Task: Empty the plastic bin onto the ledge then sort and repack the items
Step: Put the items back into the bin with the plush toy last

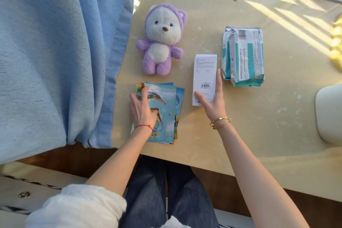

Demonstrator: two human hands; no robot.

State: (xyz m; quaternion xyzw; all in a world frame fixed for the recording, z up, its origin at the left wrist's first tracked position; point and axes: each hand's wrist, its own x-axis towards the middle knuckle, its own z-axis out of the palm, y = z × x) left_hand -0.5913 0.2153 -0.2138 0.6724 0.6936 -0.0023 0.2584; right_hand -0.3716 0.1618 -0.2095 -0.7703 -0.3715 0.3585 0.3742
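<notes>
My left hand (141, 111) lies on the stack of picture cards (162, 114) near the front edge of the ledge (259, 126), fingers curled at the stack's left side. My right hand (212, 98) grips the lower end of the white box (205, 76), thumb on its face. Behind the cards lies the purple plush bear (161, 40), near the left edge. Two wipe packs (243, 55) lie right of the box, and the white bin (329, 113) is at the right edge.
</notes>
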